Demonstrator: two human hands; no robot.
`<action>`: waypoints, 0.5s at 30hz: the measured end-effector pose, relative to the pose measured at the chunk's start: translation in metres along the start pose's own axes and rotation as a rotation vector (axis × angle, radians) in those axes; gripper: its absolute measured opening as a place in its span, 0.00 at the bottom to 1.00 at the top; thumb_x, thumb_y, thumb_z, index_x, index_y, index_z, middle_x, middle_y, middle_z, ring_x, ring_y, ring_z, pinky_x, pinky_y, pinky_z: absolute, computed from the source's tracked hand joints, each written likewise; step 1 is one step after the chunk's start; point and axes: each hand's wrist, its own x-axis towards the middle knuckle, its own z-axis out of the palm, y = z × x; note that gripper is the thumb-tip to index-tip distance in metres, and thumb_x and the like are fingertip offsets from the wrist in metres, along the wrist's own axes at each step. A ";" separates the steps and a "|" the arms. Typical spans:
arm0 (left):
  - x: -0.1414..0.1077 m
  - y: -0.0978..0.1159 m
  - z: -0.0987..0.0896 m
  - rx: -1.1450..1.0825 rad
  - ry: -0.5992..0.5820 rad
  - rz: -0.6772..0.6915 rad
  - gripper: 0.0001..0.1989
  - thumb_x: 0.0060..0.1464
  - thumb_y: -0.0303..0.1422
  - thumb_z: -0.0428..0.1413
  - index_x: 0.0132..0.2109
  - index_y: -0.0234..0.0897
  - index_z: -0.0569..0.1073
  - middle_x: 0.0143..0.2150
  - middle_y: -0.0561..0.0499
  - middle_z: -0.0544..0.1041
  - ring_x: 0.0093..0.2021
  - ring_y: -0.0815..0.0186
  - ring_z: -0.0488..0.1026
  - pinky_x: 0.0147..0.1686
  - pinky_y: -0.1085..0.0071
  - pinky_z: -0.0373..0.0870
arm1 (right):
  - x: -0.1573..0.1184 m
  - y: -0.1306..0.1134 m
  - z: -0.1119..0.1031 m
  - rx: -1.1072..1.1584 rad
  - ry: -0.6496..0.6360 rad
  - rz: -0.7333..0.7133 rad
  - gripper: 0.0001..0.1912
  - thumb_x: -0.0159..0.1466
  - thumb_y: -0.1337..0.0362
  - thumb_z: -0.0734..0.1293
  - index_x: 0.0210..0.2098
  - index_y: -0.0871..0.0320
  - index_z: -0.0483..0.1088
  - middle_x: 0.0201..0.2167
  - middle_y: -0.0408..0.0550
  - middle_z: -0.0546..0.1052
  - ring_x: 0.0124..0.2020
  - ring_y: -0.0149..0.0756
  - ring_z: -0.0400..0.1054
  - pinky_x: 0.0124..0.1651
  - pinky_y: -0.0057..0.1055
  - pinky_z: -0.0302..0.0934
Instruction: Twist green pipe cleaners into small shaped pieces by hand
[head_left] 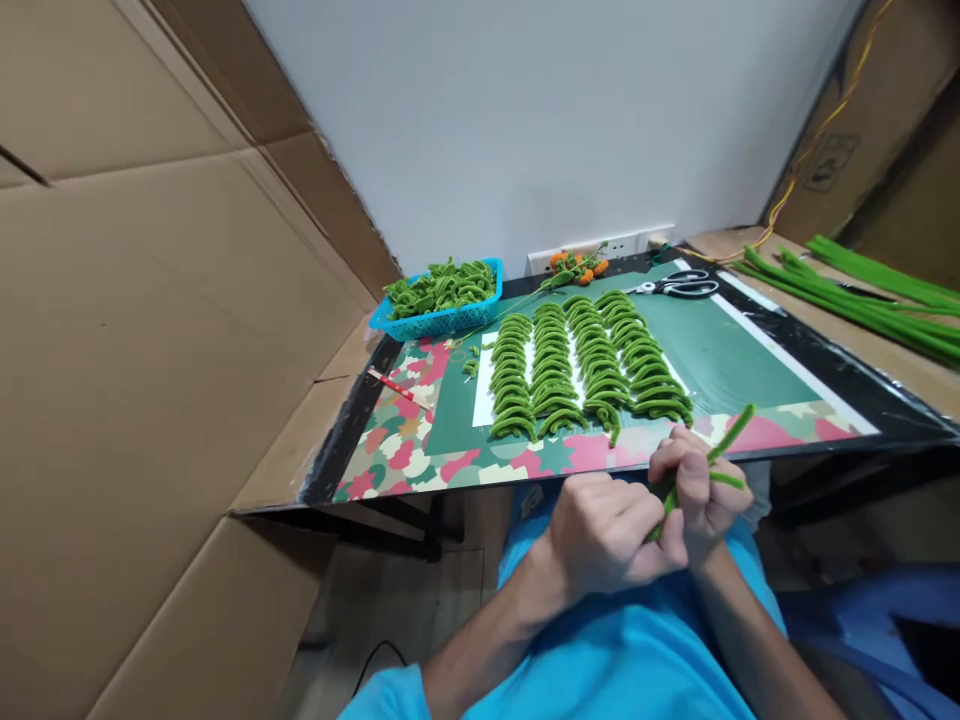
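Note:
Both hands are close together just in front of the table's near edge. My left hand (611,528) is closed, its fingers curled round the lower part of a green pipe cleaner (729,437). My right hand (697,490) pinches the same fuzzy piece, and two ends of it stick out to the upper right. Where the strands meet is mostly hidden by my fingers. On the table before me, curved green pipe cleaner pieces (555,365) lie in neat columns on white paper (484,390).
A blue basket (442,322) of green pieces stands at the back left. Scissors (679,285) and an orange-and-green pipe cleaner plant (577,266) lie at the back. Long green pipe cleaners (855,300) rest on the right. A red-wrapped stick (400,388) lies left; cardboard (150,300) walls that side.

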 end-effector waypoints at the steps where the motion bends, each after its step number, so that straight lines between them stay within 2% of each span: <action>1: 0.006 -0.004 -0.003 0.023 0.000 0.020 0.19 0.67 0.30 0.54 0.25 0.41 0.62 0.19 0.59 0.61 0.20 0.72 0.54 0.25 0.68 0.50 | 0.001 0.000 0.000 -0.015 0.001 -0.004 0.20 0.76 0.71 0.56 0.27 0.54 0.64 0.22 0.39 0.68 0.24 0.31 0.61 0.35 0.38 0.58; 4: 0.022 -0.019 -0.013 -0.032 -0.059 -0.029 0.22 0.68 0.33 0.55 0.24 0.40 0.62 0.19 0.59 0.59 0.21 0.72 0.53 0.25 0.68 0.49 | -0.001 0.003 0.000 -0.049 -0.015 -0.043 0.20 0.75 0.71 0.57 0.26 0.54 0.64 0.23 0.39 0.70 0.24 0.31 0.63 0.36 0.38 0.62; 5: 0.026 -0.023 -0.016 -0.100 -0.113 -0.118 0.24 0.69 0.36 0.55 0.23 0.40 0.62 0.19 0.59 0.58 0.21 0.72 0.53 0.25 0.68 0.48 | -0.002 0.005 0.000 -0.037 0.014 -0.081 0.20 0.75 0.71 0.58 0.26 0.54 0.64 0.23 0.40 0.70 0.24 0.32 0.64 0.35 0.37 0.62; 7: 0.034 -0.032 -0.022 -0.317 -0.254 -0.392 0.27 0.72 0.43 0.52 0.23 0.39 0.61 0.21 0.58 0.58 0.23 0.72 0.53 0.26 0.69 0.49 | -0.004 0.009 0.001 -0.022 0.040 -0.125 0.21 0.75 0.71 0.59 0.25 0.54 0.64 0.20 0.38 0.67 0.22 0.30 0.62 0.34 0.36 0.63; 9: 0.041 -0.038 -0.026 -0.543 -0.354 -0.651 0.30 0.74 0.49 0.47 0.24 0.39 0.59 0.22 0.58 0.57 0.25 0.72 0.53 0.27 0.69 0.51 | -0.006 0.010 0.002 -0.029 0.004 -0.075 0.19 0.75 0.71 0.59 0.27 0.54 0.67 0.22 0.38 0.70 0.23 0.30 0.64 0.33 0.34 0.62; 10: 0.044 -0.040 -0.027 -0.609 -0.394 -0.728 0.31 0.74 0.51 0.47 0.24 0.39 0.57 0.23 0.58 0.56 0.26 0.72 0.52 0.28 0.69 0.50 | -0.006 0.010 0.002 -0.033 -0.008 -0.045 0.19 0.76 0.70 0.58 0.28 0.54 0.68 0.23 0.39 0.71 0.23 0.30 0.64 0.33 0.34 0.62; 13: 0.048 -0.043 -0.030 -0.706 -0.493 -0.805 0.33 0.71 0.57 0.49 0.25 0.39 0.57 0.24 0.58 0.53 0.28 0.71 0.51 0.29 0.68 0.47 | -0.006 0.006 0.002 -0.043 -0.015 0.007 0.23 0.78 0.66 0.54 0.28 0.54 0.69 0.21 0.38 0.69 0.22 0.30 0.63 0.34 0.35 0.62; 15: 0.048 -0.043 -0.030 -0.754 -0.501 -0.827 0.33 0.70 0.58 0.50 0.25 0.38 0.58 0.24 0.58 0.54 0.28 0.71 0.51 0.29 0.67 0.47 | -0.005 0.004 0.001 -0.046 -0.015 0.012 0.25 0.79 0.63 0.53 0.27 0.54 0.69 0.20 0.39 0.69 0.21 0.31 0.62 0.35 0.36 0.62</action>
